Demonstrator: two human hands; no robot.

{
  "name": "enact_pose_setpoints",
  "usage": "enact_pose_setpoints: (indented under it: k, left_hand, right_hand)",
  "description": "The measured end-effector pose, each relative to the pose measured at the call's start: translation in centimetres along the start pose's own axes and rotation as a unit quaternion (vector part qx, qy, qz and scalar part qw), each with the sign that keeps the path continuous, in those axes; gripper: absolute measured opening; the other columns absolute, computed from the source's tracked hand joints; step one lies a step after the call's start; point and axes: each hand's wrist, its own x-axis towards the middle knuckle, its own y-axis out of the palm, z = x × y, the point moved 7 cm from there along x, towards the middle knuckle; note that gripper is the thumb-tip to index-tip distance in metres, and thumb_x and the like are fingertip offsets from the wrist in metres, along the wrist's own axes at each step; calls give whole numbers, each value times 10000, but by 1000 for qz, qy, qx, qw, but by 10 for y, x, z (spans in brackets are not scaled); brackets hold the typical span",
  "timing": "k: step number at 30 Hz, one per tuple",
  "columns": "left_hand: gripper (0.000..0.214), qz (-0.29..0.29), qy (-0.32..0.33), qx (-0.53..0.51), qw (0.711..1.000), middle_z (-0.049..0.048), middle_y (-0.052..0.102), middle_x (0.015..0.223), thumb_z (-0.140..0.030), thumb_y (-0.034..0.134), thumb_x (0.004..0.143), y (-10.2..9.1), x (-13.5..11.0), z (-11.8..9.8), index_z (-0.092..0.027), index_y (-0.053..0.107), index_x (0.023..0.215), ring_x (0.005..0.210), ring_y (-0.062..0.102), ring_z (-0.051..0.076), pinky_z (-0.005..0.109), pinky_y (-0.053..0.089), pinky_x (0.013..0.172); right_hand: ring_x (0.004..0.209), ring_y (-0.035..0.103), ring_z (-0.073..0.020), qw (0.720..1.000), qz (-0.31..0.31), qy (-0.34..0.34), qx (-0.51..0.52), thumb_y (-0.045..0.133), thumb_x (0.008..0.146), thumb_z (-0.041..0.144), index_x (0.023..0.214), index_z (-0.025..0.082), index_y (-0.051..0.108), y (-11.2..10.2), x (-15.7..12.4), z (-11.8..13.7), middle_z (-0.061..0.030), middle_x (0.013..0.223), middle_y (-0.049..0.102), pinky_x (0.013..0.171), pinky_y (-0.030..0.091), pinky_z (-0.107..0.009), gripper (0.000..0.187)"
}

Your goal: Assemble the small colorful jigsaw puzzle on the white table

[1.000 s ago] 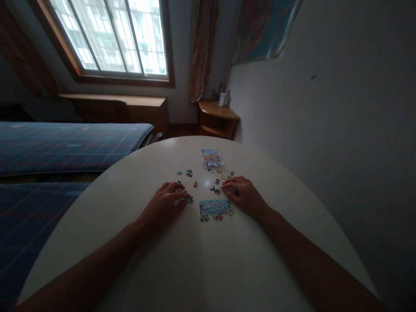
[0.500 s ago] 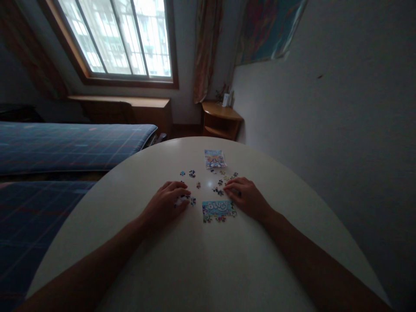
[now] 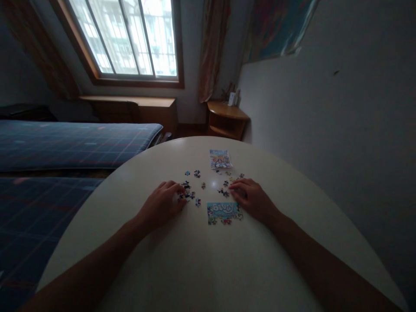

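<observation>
On a white round table (image 3: 195,260) lies a partly joined jigsaw puzzle (image 3: 224,211), its blue top strip lettered "Bluey" and its lower edge ragged. My left hand (image 3: 162,201) rests at a cluster of loose puzzle pieces (image 3: 187,186), thumb and fingers apart, fingertips touching or just over the nearest ones. My right hand (image 3: 251,197) lies up and right of the joined part, beside other loose pieces (image 3: 225,193). Its thumb and fingertips come together; anything between them is hidden. Single pieces (image 3: 203,185) lie between the hands.
Beyond the pieces is a small printed packet or sheet (image 3: 220,159) with a picture. Left of the table are mattresses with a blue plaid cover (image 3: 81,143). A wooden corner shelf (image 3: 227,110) stands behind the table, and a white wall (image 3: 325,130) runs along the right.
The whole view has shifted, so the scene sits slightly further right. My left hand has drawn back a little to the left, uncovering more of the loose pieces. My right hand stays nearly in place.
</observation>
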Motion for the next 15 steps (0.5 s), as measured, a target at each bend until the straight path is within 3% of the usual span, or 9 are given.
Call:
enact_pose_setpoints:
  k: [5, 15]
  left_hand:
    - [192, -4, -58, 42, 997, 78, 668, 1098, -161, 548, 853, -6, -1, 9, -217, 665, 994, 1047, 596, 283, 447, 499, 909]
    - [185, 8, -93, 91, 991, 56, 684, 1107, -254, 538, 936, -10, -1, 13, -241, 715, 989, 1032, 616, 259, 383, 514, 862]
  right_hand:
    - [1021, 624, -253, 1000, 7, 2, 8, 598, 908, 276, 1006, 232, 703, 2, 0, -2, -76, 1079, 705, 937, 476, -458, 150]
    - [1029, 617, -255, 1000, 7, -1, 7, 587, 910, 277, 1014, 223, 701, 2, 1, 0, -86, 1073, 702, 940, 478, -459, 164]
